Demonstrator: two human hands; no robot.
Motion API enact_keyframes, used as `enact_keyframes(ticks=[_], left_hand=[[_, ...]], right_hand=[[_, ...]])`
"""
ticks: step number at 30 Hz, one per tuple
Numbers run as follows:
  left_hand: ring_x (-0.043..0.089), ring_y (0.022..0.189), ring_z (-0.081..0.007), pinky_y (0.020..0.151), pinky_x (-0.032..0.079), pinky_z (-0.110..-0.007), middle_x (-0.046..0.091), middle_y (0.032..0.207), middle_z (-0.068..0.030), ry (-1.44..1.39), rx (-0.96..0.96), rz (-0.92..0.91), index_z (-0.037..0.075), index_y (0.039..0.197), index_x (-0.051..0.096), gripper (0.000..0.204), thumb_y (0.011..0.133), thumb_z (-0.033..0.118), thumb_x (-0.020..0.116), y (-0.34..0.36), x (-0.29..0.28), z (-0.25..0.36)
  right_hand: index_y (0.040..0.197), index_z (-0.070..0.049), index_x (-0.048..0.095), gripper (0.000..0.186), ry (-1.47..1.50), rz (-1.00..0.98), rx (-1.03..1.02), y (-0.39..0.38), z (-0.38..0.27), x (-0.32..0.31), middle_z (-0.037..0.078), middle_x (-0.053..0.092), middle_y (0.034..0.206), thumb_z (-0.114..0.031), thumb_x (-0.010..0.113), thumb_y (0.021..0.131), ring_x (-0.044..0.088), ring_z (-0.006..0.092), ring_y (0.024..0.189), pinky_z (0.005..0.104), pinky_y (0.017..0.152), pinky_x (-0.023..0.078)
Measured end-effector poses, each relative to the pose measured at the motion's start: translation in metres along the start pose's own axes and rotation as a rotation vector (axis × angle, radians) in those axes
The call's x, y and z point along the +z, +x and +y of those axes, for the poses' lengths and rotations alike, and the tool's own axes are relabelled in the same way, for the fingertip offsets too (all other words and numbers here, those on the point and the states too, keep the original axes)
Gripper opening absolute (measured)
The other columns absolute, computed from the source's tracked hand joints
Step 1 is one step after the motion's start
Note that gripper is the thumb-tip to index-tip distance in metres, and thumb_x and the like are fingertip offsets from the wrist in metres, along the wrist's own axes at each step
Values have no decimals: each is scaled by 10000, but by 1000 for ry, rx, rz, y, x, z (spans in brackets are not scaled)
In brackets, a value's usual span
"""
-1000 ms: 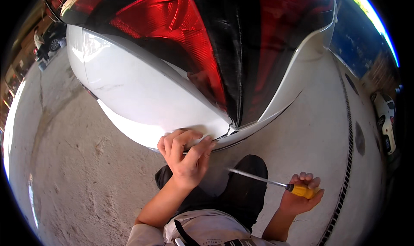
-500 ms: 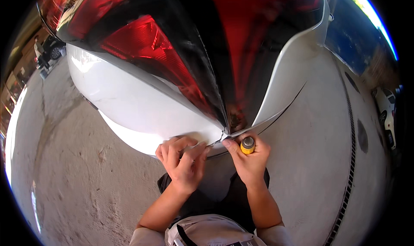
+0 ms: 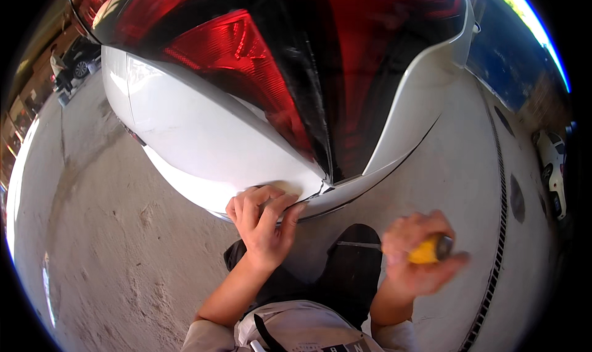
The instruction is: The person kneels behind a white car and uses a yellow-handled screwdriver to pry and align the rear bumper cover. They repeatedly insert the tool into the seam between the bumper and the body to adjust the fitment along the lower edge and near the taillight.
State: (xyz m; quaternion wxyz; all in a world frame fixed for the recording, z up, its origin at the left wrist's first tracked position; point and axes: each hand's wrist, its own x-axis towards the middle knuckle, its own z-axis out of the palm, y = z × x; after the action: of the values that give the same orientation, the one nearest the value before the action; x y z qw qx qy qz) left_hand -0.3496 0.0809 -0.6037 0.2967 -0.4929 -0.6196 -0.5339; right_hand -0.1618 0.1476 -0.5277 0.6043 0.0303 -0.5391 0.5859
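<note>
Several left fingers (image 3: 251, 210) half-curled against bumper (image 3: 194, 139); right fingers (image 3: 414, 227) curled round screwdriver (image 3: 424, 252).

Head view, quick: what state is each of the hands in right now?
Left hand: fingers curled at the edge of the white bumper; firm grip cannot be told.
Right hand: holding the yellow-handled screwdriver, blurred.

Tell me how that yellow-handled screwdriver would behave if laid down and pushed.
The screwdriver in the right hand is probably stiff: its thin shaft looks straight. It may roll, since the yellow handle looks roundish, though blurred. It's likely handle-heavy, the handle being much thicker.
</note>
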Motion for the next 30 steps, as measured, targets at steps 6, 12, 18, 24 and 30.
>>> enact_keyframes(ticks=[6, 12, 18, 24, 30], left_hand=[[564, 919, -198, 860, 319, -349, 607, 1003, 12, -46, -23, -24, 163, 950, 710, 282, 704, 161, 848, 1, 0, 1], [578, 904, -196, 849, 321, -349, 624, 958, -10, -54, -5, -14, 121, 955, 703, 308, 686, 154, 850, 2, 0, 0], [579, 908, -203, 847, 323, -352, 619, 973, -9, -63, -6, -15, 128, 956, 701, 314, 683, 155, 854, 3, 0, -1], [580, 912, -206, 851, 325, -355, 615, 986, -11, -67, -12, -22, 131, 966, 702, 324, 681, 154, 853, 3, -3, 0], [580, 911, -206, 856, 326, -358, 614, 988, -12, -77, -21, -26, 131, 962, 703, 307, 693, 163, 847, 3, -3, 0]], right_hand=[[782, -130, 467, 475, 137, -34, -327, 30, -72, 16, 30, 463, 638, -551, 431, 999, 420, 129, 485, 291, 591, 361], [789, -138, 446, 472, 124, -4, -322, 46, -60, 43, 33, 442, 646, -569, 438, 980, 408, 125, 488, 317, 615, 352], [800, -132, 443, 477, 68, -93, -292, 49, -60, 50, 30, 426, 642, -565, 400, 996, 395, 112, 485, 310, 610, 339], [791, -136, 423, 496, -11, -128, -265, 54, -59, 64, 34, 424, 654, -583, 372, 1000, 397, 104, 509, 286, 602, 323], [798, -131, 428, 487, -110, -216, -194, 70, -54, 92, 43, 436, 679, -569, 368, 1000, 420, 112, 553, 290, 608, 330]])
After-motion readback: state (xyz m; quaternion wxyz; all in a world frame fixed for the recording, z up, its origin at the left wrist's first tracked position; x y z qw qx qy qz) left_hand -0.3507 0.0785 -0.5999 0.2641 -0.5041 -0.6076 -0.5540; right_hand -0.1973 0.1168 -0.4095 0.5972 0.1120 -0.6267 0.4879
